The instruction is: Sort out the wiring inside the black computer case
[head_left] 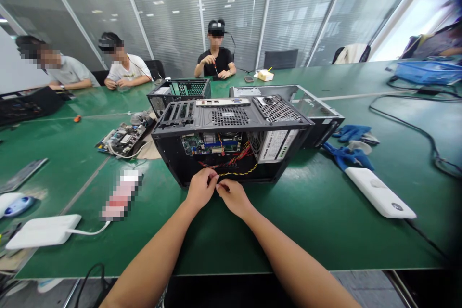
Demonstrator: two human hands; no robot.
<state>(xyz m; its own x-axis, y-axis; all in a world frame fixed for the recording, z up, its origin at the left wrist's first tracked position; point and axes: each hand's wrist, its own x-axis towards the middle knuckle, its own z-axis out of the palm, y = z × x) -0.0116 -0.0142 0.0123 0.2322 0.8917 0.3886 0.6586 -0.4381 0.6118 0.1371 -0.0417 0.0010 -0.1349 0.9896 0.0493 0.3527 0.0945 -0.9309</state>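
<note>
Open computer case (pixel 231 130): straight ahead of me at twelve o'clock, on the green table (pixel 306 231), its open side facing me.
Left hand (pixel 201 187): thumb and fingertips drawn together at the case's lower edge, by the end of the yellow-and-black cable (pixel 238 173).
Right hand (pixel 233 195): just beside it, fingertips also bunched together; I can't tell which of my hands grips the cable, if either.
Cable work: I'd judge it best to pinch near the tip, leave slack towards the power supply (pixel 277 147), and avoid dragging wire over the metal edge.
Inside the case: power supply at about two o'clock in the opening, circuit board (pixel 212 144) towards eleven, red wires (pixel 241 154) between them.
Rear left case (pixel 197 86): beyond mine, between eleven and twelve, with perforated walls; its floor is hidden from me.
Rear right case (pixel 317 120): at one o'clock, partly covered by mine; I can't make out its contents.
Blue basket (pixel 428 74): far off at two o'clock, contents unclear.
</note>
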